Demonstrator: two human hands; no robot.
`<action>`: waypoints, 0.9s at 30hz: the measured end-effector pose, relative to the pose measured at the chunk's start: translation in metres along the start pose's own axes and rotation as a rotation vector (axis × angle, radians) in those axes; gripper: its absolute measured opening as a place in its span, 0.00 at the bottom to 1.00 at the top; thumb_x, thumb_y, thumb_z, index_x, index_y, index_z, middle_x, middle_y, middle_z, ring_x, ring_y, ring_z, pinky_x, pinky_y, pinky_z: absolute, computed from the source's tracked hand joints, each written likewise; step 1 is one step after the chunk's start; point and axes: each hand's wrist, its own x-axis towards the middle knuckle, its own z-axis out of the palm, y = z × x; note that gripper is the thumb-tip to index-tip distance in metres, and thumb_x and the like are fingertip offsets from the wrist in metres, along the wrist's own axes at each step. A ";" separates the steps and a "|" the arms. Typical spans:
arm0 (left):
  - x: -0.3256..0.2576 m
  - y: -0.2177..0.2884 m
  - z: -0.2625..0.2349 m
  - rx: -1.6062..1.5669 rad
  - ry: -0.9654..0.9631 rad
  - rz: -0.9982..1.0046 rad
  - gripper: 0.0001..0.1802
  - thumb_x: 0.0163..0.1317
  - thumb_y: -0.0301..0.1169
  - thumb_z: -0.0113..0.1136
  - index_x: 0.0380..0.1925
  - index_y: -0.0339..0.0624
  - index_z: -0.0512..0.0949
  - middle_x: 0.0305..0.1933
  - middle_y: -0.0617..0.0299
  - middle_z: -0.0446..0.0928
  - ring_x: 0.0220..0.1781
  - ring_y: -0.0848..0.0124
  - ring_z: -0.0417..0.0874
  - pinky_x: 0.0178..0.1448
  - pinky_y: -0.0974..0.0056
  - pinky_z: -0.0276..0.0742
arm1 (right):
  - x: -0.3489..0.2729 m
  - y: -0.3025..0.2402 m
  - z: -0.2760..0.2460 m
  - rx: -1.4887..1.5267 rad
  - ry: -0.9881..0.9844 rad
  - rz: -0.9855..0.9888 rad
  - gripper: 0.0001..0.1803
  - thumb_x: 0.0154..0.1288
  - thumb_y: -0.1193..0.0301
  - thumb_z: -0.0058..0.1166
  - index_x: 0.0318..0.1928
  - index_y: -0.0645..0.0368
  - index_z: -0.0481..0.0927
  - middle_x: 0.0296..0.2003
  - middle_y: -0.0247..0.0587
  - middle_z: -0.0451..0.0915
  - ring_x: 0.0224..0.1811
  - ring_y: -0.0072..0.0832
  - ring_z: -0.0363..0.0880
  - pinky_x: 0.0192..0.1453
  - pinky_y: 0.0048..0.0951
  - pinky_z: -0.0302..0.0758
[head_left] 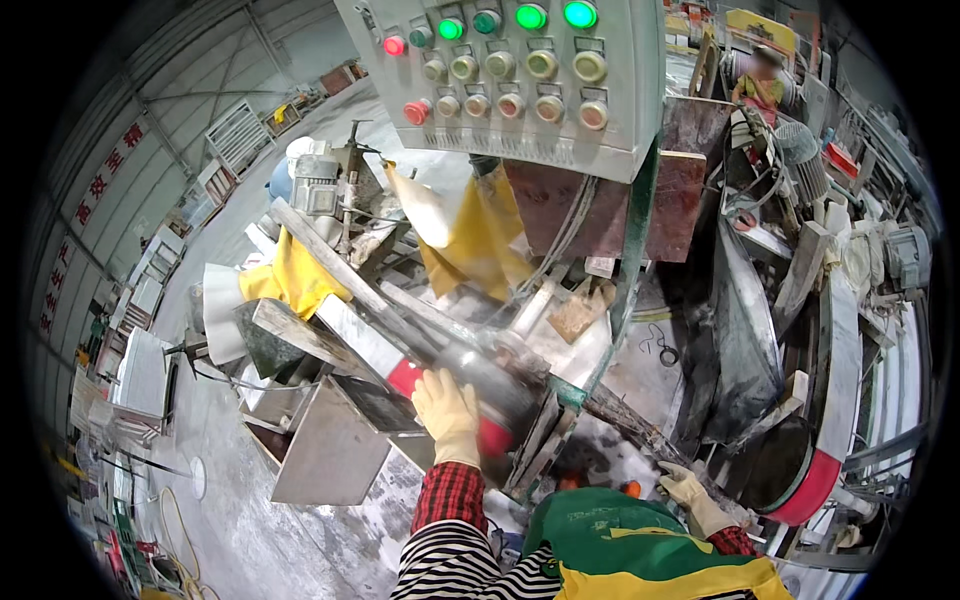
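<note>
My left hand (447,412), in a cream rubber glove, lies with its fingers stretched out over a red band (405,376) at the end of a belt machine. A dusty grey roller-like part (485,375) is just beyond the fingertips. On the right, my right hand (692,497), in the same kind of glove, has its fingers apart beside a dirt-covered bar (640,430). Nothing shows in either hand; whether the right fingers touch the bar is unclear. A green and yellow apron (630,535) covers my front.
A grey control box (510,90) with lit buttons hangs ahead. Yellow cloths (295,270) drape over the machine. A second belt machine with a red end (805,490) stands right. A grey slab (332,448) leans at left. Another person (762,85) is far right. A hose (180,545) lies on the floor.
</note>
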 end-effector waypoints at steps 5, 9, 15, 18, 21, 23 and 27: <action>-0.002 0.002 0.000 0.010 -0.023 -0.012 0.32 0.59 0.45 0.59 0.59 0.38 0.68 0.65 0.41 0.65 0.67 0.41 0.63 0.70 0.42 0.55 | -0.039 0.031 -0.028 0.011 0.132 0.213 0.25 0.60 0.75 0.52 0.60 0.64 0.74 0.35 0.47 0.82 0.31 0.33 0.83 0.32 0.31 0.79; -0.006 0.009 0.002 0.023 0.013 0.004 0.32 0.59 0.45 0.59 0.60 0.39 0.67 0.65 0.43 0.64 0.66 0.42 0.63 0.70 0.42 0.55 | -0.070 0.098 -0.058 0.149 0.295 0.324 0.26 0.61 0.74 0.52 0.62 0.63 0.72 0.43 0.50 0.82 0.36 0.34 0.83 0.33 0.32 0.80; -0.007 0.016 -0.003 0.036 -0.046 -0.014 0.34 0.59 0.45 0.59 0.61 0.38 0.66 0.66 0.44 0.63 0.68 0.42 0.62 0.71 0.43 0.53 | -0.102 0.116 -0.058 -0.061 0.298 0.353 0.28 0.61 0.73 0.52 0.63 0.64 0.70 0.48 0.51 0.81 0.39 0.36 0.83 0.36 0.33 0.81; -0.013 0.013 0.000 0.061 -0.031 0.012 0.35 0.60 0.46 0.58 0.63 0.38 0.65 0.66 0.44 0.62 0.69 0.43 0.61 0.71 0.43 0.54 | -0.100 0.110 -0.051 -0.314 0.216 0.275 0.28 0.61 0.73 0.52 0.64 0.64 0.70 0.50 0.51 0.81 0.40 0.37 0.83 0.37 0.33 0.82; -0.012 0.018 -0.002 0.046 -0.065 0.020 0.35 0.60 0.46 0.58 0.63 0.38 0.65 0.67 0.43 0.62 0.69 0.42 0.60 0.71 0.44 0.53 | -0.086 0.116 -0.047 -0.247 0.236 0.135 0.28 0.61 0.73 0.51 0.63 0.64 0.71 0.48 0.50 0.81 0.39 0.33 0.83 0.37 0.31 0.81; -0.013 0.020 -0.001 0.048 -0.070 0.020 0.36 0.60 0.46 0.58 0.64 0.38 0.64 0.67 0.42 0.62 0.69 0.42 0.60 0.71 0.43 0.52 | -0.075 0.116 -0.041 -0.062 0.270 -0.009 0.27 0.60 0.73 0.50 0.61 0.63 0.73 0.41 0.48 0.84 0.34 0.25 0.83 0.36 0.26 0.80; -0.018 0.021 -0.003 0.033 -0.098 0.011 0.37 0.60 0.46 0.59 0.64 0.39 0.63 0.69 0.41 0.59 0.70 0.41 0.58 0.72 0.41 0.52 | -0.069 0.111 -0.042 0.239 0.335 0.196 0.29 0.59 0.78 0.51 0.63 0.66 0.70 0.39 0.46 0.84 0.31 0.26 0.81 0.32 0.22 0.77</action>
